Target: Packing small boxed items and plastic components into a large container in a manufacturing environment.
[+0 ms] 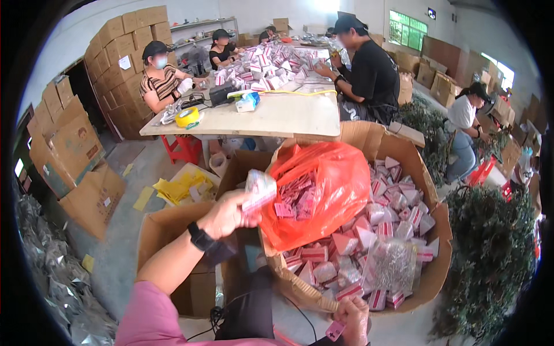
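Carton (441, 232) of wrapped wedges (365, 236)

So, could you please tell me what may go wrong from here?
The open red bag lies against the packs in the box; it might tip and spill its pink tags. The left hand holds a pack by its lower part, so it could slip. The small tag in the right hand might easily drop.
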Tool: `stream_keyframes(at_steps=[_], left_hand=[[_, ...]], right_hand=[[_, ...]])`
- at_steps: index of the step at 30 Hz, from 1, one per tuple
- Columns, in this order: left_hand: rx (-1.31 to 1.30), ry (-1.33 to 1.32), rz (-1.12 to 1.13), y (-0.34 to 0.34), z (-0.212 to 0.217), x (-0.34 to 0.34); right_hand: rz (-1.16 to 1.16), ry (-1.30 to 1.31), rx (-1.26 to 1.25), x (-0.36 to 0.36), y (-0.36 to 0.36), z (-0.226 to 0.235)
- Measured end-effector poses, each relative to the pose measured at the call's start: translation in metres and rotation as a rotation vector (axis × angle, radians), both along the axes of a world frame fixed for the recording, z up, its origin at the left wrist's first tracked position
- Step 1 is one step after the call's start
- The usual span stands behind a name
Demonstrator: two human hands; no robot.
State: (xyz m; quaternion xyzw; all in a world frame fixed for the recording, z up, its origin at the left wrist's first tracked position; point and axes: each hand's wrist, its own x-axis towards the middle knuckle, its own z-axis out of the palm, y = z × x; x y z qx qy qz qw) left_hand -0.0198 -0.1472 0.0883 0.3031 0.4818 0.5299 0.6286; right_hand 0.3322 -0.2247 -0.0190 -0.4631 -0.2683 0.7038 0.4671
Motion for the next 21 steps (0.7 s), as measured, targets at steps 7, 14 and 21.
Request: stream_keyframes(at_steps=[7, 14, 21], left_hand=[[-0.040, -0.327, -0.184, 0.083, 0.001, -0.015], [0.196, 0.344, 0.356, 0.210, 0.067, -0.058], [-0.122, 0.882, -0.304, 0.153, -0.033, -0.009]], right_hand=[[0.041, -0.110, -0.028, -0.008, 0.026, 0.016], [0.045, -0.150, -0.086, -0.009, 0.033, 0.011], [0.092, -0.223, -0.074, -0.009, 0.030, 0.013]])
